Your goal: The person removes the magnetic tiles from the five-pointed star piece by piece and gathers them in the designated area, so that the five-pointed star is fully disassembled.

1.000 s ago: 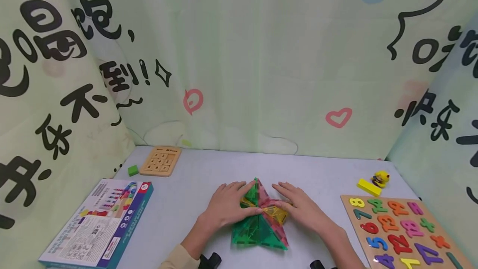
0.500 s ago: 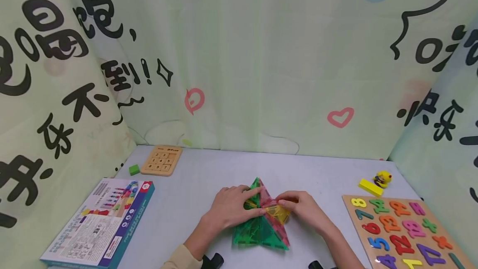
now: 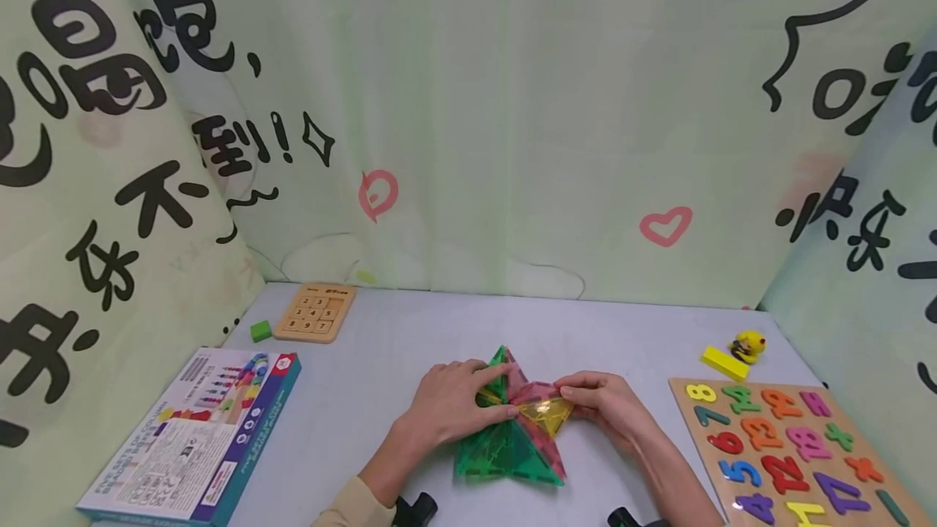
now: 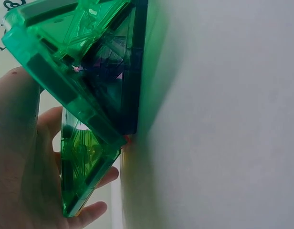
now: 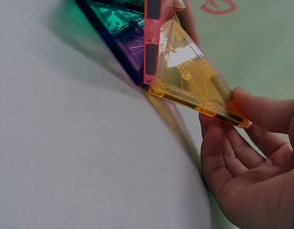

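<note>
A star-like build of translucent magnetic tiles (image 3: 498,454) stands on the table, with green, pink and yellow triangles. My left hand (image 3: 446,405) holds its left side, the thumb lying across the middle and the fingers behind. In the left wrist view that hand (image 4: 18,157) is partly hidden by the green tiles (image 4: 66,95). On the right side, a yellow triangular magnetic tile (image 5: 185,71) sticks out. The thumb and fingers of my right hand (image 5: 261,157) pinch its outer corner. A pink tile (image 5: 152,43) stands against its inner edge.
To the left lies a boxed set (image 3: 193,433), with a green block (image 3: 260,332) and a wooden number board (image 3: 316,313) behind it. At right are a number puzzle board (image 3: 798,450), a yellow block (image 3: 725,364) and a small yellow figure (image 3: 747,346). Curtains surround the table.
My right hand was spread against the build a second ago. Its fingers have since drawn together and moved slightly right to the yellow tile's outer corner. My left hand has stayed put.
</note>
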{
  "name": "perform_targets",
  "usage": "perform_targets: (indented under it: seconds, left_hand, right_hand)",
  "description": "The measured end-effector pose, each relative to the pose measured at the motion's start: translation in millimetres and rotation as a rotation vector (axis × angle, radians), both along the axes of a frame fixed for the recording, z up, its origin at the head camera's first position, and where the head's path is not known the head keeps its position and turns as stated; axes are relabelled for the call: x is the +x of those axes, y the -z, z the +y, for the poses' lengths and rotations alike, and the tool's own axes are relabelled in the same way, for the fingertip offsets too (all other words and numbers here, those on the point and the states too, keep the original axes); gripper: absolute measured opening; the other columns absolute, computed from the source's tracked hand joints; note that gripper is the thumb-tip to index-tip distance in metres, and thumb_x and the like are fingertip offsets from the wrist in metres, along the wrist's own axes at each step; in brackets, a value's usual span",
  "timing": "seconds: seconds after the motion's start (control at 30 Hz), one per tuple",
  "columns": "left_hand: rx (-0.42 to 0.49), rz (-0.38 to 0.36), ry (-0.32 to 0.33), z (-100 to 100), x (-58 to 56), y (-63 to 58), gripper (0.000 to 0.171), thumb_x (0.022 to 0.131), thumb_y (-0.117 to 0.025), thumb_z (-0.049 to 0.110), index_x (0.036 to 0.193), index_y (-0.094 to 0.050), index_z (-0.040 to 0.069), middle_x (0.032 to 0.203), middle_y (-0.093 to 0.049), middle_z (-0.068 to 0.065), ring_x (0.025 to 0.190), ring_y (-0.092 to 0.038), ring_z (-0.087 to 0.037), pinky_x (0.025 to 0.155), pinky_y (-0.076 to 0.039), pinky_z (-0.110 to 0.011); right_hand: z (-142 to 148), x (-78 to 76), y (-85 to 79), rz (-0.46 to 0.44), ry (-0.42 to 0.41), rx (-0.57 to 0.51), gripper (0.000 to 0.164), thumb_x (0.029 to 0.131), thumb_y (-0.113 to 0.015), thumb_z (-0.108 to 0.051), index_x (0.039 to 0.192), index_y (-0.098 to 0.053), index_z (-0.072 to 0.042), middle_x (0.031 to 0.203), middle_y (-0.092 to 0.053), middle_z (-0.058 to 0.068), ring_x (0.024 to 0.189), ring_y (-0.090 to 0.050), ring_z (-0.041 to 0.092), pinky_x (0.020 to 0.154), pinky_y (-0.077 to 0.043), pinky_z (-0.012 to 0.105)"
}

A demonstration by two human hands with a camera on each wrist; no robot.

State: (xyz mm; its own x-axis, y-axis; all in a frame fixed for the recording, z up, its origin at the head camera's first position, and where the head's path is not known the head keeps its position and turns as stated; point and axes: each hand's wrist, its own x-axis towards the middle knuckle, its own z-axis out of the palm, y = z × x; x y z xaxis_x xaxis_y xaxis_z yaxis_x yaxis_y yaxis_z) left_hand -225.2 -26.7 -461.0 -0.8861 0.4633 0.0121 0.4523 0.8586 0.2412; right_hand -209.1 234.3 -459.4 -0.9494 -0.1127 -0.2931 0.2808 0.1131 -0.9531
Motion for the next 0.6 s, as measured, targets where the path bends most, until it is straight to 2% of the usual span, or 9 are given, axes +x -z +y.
perform_targets:
  seconds: [0.2,0.3,0.47,0.6]
  left_hand:
    - [0.026,0.025,0.014,1,-0.1,-1.8,0.07,0.086,-0.04,0.082,0.147,-0.039,0.049,0.148,-0.052,-0.001,0.134,-0.051,-0.023,0.107,-0.044,-0.052]
    - [0.064,0.042,0.042,4,-0.2,-4.6,0.064,0.087,-0.047,0.076,0.143,-0.048,0.045,0.153,-0.045,0.001,0.141,-0.043,-0.023,0.112,-0.04,-0.053]
    - [0.165,0.038,0.122,11,1.1,-7.1,0.042,0.09,-0.058,0.06,0.124,-0.068,0.038,0.152,-0.047,0.004,0.145,-0.039,-0.02,0.115,-0.037,-0.05]
    - [0.215,0.003,0.111,16,4.1,-8.4,0.029,0.09,-0.061,0.051,0.111,-0.074,0.036,0.148,-0.052,0.004,0.144,-0.04,-0.02,0.115,-0.038,-0.05]
  right_hand:
    - [0,3.3,2.3,0.012,0.095,-0.076,0.029,0.091,-0.068,-0.006,0.118,-0.068,0.003,0.105,-0.07,0.001,0.094,-0.062,0.012,0.079,-0.056,0.024]
    - [0,4.8,3.9,0.017,0.129,-0.103,0.028,0.091,-0.067,-0.004,0.118,-0.068,0.002,0.107,-0.07,0.0,0.097,-0.063,0.013,0.082,-0.056,0.022]
    - [0,8.2,6.2,0.007,0.165,-0.171,0.027,0.091,-0.066,-0.001,0.117,-0.07,-0.001,0.106,-0.07,-0.003,0.097,-0.063,0.011,0.084,-0.056,0.02]
    - [0,11.1,7.1,0.0,0.186,-0.194,0.026,0.091,-0.066,-0.002,0.116,-0.072,-0.003,0.105,-0.07,-0.005,0.096,-0.063,0.011,0.084,-0.055,0.02]
